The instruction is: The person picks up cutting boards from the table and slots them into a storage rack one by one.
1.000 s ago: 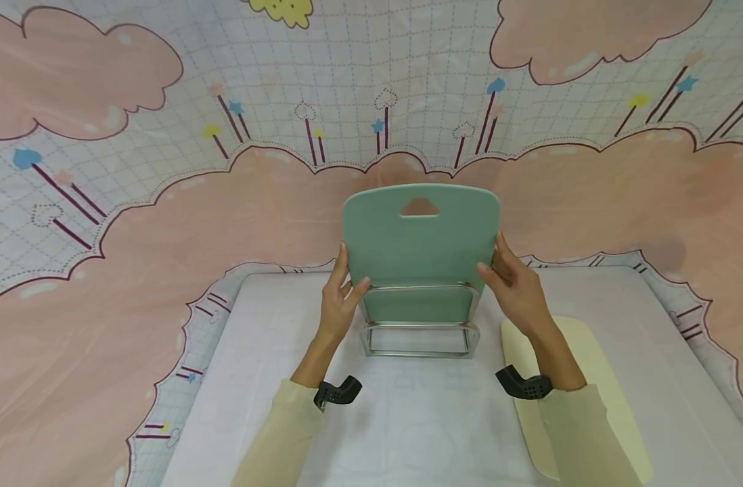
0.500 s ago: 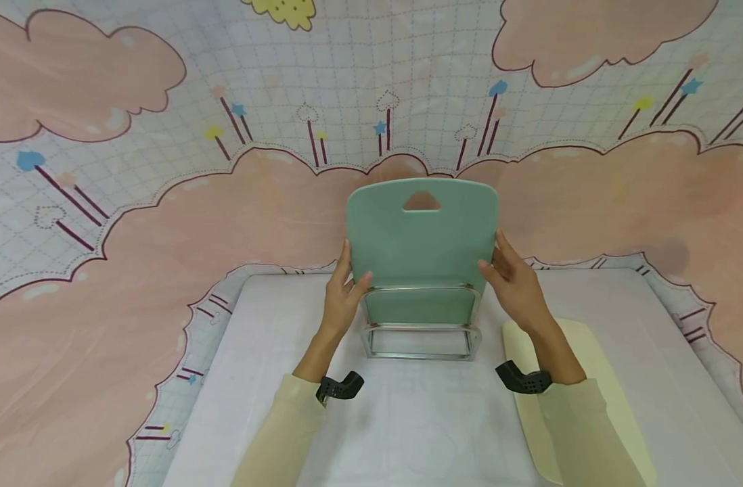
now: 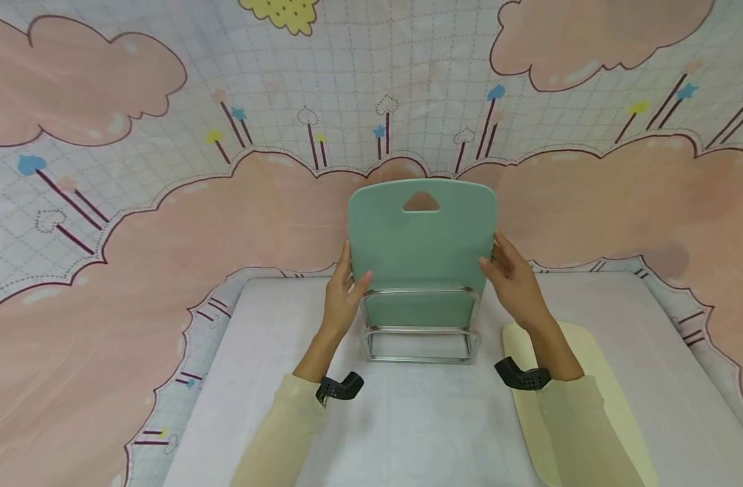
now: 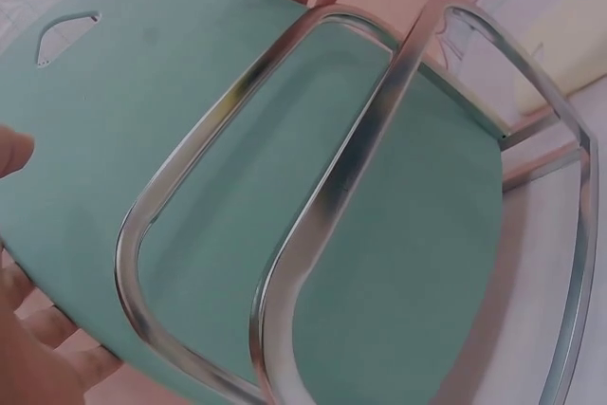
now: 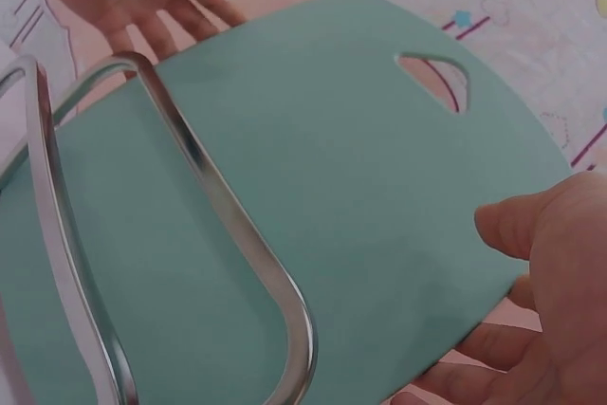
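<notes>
A green cutting board (image 3: 423,247) with a handle slot stands on edge in a silver metal rack (image 3: 421,331), its lower part behind the rack's front bars. My left hand (image 3: 340,297) grips the board's left edge, thumb on the front face and fingers along the side. At the right edge, my right hand (image 3: 514,287) holds it the same way. In the left wrist view, the left fingers (image 4: 52,329) reach round the board's edge, beside the rack's bars (image 4: 332,177). The right thumb (image 5: 517,225) lies over the board's face in the right wrist view.
A cream-coloured board (image 3: 591,399) lies flat on the white table (image 3: 408,433), partly under the right forearm. Behind the table hangs a pink and white patterned cloth (image 3: 274,216). Each wrist wears a black camera band (image 3: 341,385).
The green board has tilted slightly more upright in the rack, its top edge rising a little, with both hands staying on it. Over the last half second it hardly moves.
</notes>
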Demonstrator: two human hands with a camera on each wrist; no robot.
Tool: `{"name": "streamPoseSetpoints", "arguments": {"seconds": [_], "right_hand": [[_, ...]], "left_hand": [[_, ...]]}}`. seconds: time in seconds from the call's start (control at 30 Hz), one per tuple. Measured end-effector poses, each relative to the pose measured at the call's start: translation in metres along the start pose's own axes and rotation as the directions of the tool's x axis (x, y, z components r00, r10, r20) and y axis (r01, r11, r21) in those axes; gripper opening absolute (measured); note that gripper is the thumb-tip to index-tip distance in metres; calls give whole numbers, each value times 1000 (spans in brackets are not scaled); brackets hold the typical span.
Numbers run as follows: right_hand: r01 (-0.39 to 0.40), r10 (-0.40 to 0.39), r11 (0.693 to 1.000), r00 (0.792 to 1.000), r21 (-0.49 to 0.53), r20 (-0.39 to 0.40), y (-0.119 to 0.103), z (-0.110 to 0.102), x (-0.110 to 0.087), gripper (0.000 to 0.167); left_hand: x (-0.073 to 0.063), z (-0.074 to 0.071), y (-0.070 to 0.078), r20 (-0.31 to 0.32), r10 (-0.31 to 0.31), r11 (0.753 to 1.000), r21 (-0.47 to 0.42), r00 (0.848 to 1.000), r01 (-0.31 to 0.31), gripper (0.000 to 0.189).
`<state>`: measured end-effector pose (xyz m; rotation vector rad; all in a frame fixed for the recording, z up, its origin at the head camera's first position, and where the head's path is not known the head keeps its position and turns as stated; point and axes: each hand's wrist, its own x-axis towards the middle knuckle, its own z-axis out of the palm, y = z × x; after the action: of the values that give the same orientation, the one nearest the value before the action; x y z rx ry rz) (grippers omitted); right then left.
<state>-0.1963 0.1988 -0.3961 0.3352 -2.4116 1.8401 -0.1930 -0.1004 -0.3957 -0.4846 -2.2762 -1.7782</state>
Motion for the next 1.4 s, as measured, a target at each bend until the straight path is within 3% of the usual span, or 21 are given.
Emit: {"name": "streamPoseSetpoints", "arguments": {"seconds": [0.47, 0.67, 0.83, 1.07, 1.17, 1.33, 1.4], "right_hand": [[-36, 35, 998, 999, -51, -15, 1, 1, -7, 71], [-49, 47, 995, 999, -90, -20, 2, -7, -16, 72], [-57, 52, 989, 998, -137, -38, 4, -16, -27, 70], [-49, 47, 979, 999, -197, -14, 18, -23, -47, 69], [-79, 74, 973, 997, -217, -33, 27, -28, -57, 68], [-143, 129, 956, 989, -256, -71, 45, -41, -76, 67], [-155, 138, 947, 987, -281, -80, 52, -46, -84, 66]], "left_hand": [[-2, 0, 1, 35, -48, 998, 29, 998, 47, 72], [-7, 1, 2, -84, 36, 999, 25, 996, -34, 62], [-19, 7, 7, -228, 109, 993, -12, 967, -115, 53], [-48, 30, 11, -313, 169, 981, -38, 935, -191, 44], [-58, 43, 13, -301, 195, 974, -49, 934, -220, 42], [-72, 63, 16, -211, 202, 971, -86, 956, -224, 44], [-77, 72, 9, -187, 190, 971, -108, 964, -213, 45]]}}
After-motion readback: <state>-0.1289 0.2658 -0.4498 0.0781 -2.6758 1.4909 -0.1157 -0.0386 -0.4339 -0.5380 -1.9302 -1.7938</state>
